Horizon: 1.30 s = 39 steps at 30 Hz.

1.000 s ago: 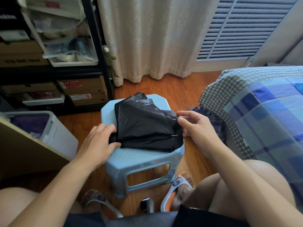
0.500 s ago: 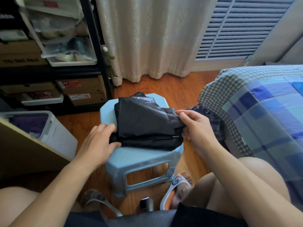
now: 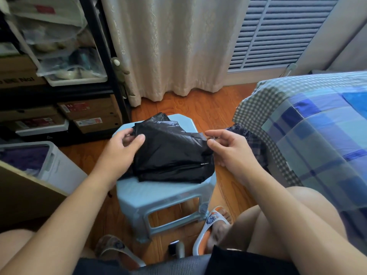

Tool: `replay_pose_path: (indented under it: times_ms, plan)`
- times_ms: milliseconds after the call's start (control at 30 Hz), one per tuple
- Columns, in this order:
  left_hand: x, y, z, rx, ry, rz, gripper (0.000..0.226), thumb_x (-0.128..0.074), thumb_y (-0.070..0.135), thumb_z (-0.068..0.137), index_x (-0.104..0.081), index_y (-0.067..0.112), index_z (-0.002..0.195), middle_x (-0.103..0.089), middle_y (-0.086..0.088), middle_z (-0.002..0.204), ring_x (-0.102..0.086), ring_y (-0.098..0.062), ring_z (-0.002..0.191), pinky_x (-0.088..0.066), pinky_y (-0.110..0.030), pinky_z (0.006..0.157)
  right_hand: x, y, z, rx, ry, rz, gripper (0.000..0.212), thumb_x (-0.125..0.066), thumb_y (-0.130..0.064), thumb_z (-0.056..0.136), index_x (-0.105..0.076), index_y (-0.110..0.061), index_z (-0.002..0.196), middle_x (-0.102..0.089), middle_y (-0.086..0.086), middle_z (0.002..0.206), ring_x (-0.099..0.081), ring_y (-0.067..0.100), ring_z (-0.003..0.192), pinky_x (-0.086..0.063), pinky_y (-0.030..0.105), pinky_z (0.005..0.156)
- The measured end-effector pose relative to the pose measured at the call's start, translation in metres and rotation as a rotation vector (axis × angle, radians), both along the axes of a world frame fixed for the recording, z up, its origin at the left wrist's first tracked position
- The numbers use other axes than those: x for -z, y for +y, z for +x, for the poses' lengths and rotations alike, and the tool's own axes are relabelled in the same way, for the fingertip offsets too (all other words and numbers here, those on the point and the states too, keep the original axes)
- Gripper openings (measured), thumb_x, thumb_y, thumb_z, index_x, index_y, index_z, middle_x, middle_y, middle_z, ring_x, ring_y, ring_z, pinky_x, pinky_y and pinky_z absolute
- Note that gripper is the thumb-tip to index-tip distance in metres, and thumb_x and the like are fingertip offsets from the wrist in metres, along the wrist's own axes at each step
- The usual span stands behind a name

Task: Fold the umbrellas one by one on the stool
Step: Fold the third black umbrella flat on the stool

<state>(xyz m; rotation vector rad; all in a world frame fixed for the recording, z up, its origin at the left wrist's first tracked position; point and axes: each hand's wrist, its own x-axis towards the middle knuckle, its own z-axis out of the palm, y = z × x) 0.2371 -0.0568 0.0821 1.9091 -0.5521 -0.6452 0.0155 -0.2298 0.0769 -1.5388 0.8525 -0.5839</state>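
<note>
A black umbrella (image 3: 170, 153), its canopy folded into a flat wad, lies on the light blue plastic stool (image 3: 158, 197) in the middle of the view. My left hand (image 3: 121, 153) pinches the canopy's far left corner between thumb and fingers. My right hand (image 3: 228, 149) pinches the canopy's right edge with thumb and forefinger, and a small metal rib tip shows there. Another small metal tip sticks out on the cloth's right side. The umbrella's handle and shaft are hidden under the cloth.
A dark checked cloth (image 3: 252, 139) lies just right of the stool against the bed with a blue plaid cover (image 3: 317, 139). A white bin (image 3: 49, 165) and a black shelf of boxes (image 3: 89, 116) stand at the left. Wooden floor, my slippered feet and knees are below the stool.
My left hand moved from the umbrella's near left edge up to its far left corner and took hold of it. My right hand lifted slightly along the right edge.
</note>
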Motion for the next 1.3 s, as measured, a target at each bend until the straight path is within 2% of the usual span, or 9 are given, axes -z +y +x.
replay_pose_path:
  times_ms: [67, 167, 367, 700, 800, 967, 1067, 1200, 1300]
  plan:
    - [-0.002, -0.011, 0.001, -0.063, 0.23, -0.158, 0.01, -0.064, 0.018, 0.1, -0.069, 0.015, 0.108, -0.075, 0.011, 0.089, -0.068, 0.0, 0.08, -0.048, -0.008, 0.066, 0.0, -0.002, -0.002, -0.022, 0.027, -0.023, 0.019, -0.069, -0.013, 0.099, -0.073, -0.02, 0.115, -0.068, -0.009, 0.066, -0.048, 0.013, 0.051, -0.044, 0.028, 0.055]
    - [0.003, -0.013, 0.006, -0.094, 0.396, -0.197, 0.002, -0.066, 0.015, 0.098, -0.066, 0.015, 0.1, -0.076, -0.002, 0.095, -0.069, -0.014, 0.084, -0.053, -0.027, 0.076, 0.001, -0.006, -0.005, -0.088, 0.063, 0.034, 0.021, -0.073, -0.014, 0.096, -0.074, -0.023, 0.115, -0.068, -0.007, 0.074, -0.056, 0.011, 0.062, -0.048, 0.03, 0.062]
    - [0.004, -0.017, 0.009, -0.078, 0.485, -0.183, 0.028, -0.067, 0.024, 0.098, -0.063, 0.016, 0.125, -0.076, -0.007, 0.113, -0.073, -0.019, 0.097, -0.056, -0.036, 0.087, -0.003, -0.009, -0.006, -0.055, 0.043, 0.087, 0.007, -0.076, -0.007, 0.091, -0.076, -0.01, 0.097, -0.067, 0.004, 0.074, -0.053, 0.014, 0.062, -0.047, 0.026, 0.058]
    - [-0.013, 0.007, 0.006, 0.045, 0.585, -0.468, 0.028, -0.048, -0.001, 0.096, -0.069, 0.012, 0.109, -0.071, -0.018, 0.123, -0.068, -0.033, 0.116, -0.055, -0.047, 0.097, -0.006, -0.011, -0.002, -0.115, 0.075, 0.002, 0.015, -0.075, -0.006, 0.092, -0.08, -0.016, 0.102, -0.063, -0.001, 0.066, -0.049, 0.011, 0.053, -0.045, 0.029, 0.059]
    - [-0.018, 0.017, 0.0, 0.145, 0.563, -0.552, 0.035, -0.049, -0.001, 0.083, -0.078, 0.018, 0.089, -0.075, -0.01, 0.104, -0.072, -0.024, 0.103, -0.059, -0.036, 0.089, -0.006, -0.01, -0.004, -0.083, 0.065, -0.091, 0.01, -0.076, -0.006, 0.091, -0.079, -0.015, 0.093, -0.066, -0.002, 0.068, -0.049, 0.01, 0.053, -0.045, 0.027, 0.058]
    - [-0.016, 0.022, 0.003, 0.188, 0.487, -0.558, 0.046, -0.042, -0.011, 0.085, -0.075, 0.02, 0.077, -0.072, -0.003, 0.083, -0.07, -0.016, 0.08, -0.058, -0.026, 0.07, -0.001, -0.018, -0.006, -0.269, 0.217, -0.301, 0.03, -0.085, -0.018, 0.084, -0.077, -0.031, 0.109, -0.061, -0.012, 0.11, -0.062, 0.007, 0.098, -0.05, 0.021, 0.091]
    - [-0.013, 0.02, 0.007, 0.165, 0.479, -0.58, 0.04, -0.039, -0.011, 0.09, -0.066, 0.017, 0.084, -0.07, -0.005, 0.088, -0.067, -0.018, 0.083, -0.057, -0.026, 0.073, 0.001, -0.022, -0.001, -0.249, 0.168, -0.235, 0.014, -0.079, -0.009, 0.088, -0.079, -0.018, 0.098, -0.076, -0.001, 0.101, -0.072, 0.021, 0.098, -0.057, 0.039, 0.091]
    - [-0.016, 0.006, 0.012, 0.114, 0.474, -0.588, 0.033, -0.04, -0.007, 0.098, -0.061, 0.017, 0.105, -0.072, -0.004, 0.094, -0.07, -0.016, 0.089, -0.058, -0.026, 0.078, 0.001, -0.023, 0.009, -0.152, 0.115, -0.18, 0.006, -0.072, -0.01, 0.094, -0.077, -0.013, 0.093, -0.074, -0.005, 0.078, -0.063, -0.002, 0.066, -0.047, 0.014, 0.065]
    - [-0.012, -0.014, 0.019, 0.036, 0.401, -0.515, 0.03, -0.048, -0.001, 0.102, -0.062, 0.017, 0.121, -0.074, -0.008, 0.106, -0.073, -0.017, 0.096, -0.061, -0.028, 0.08, 0.007, -0.023, 0.019, -0.125, 0.119, -0.165, 0.006, -0.07, -0.011, 0.097, -0.075, -0.012, 0.094, -0.075, 0.002, 0.082, -0.064, 0.002, 0.071, -0.05, 0.015, 0.068]
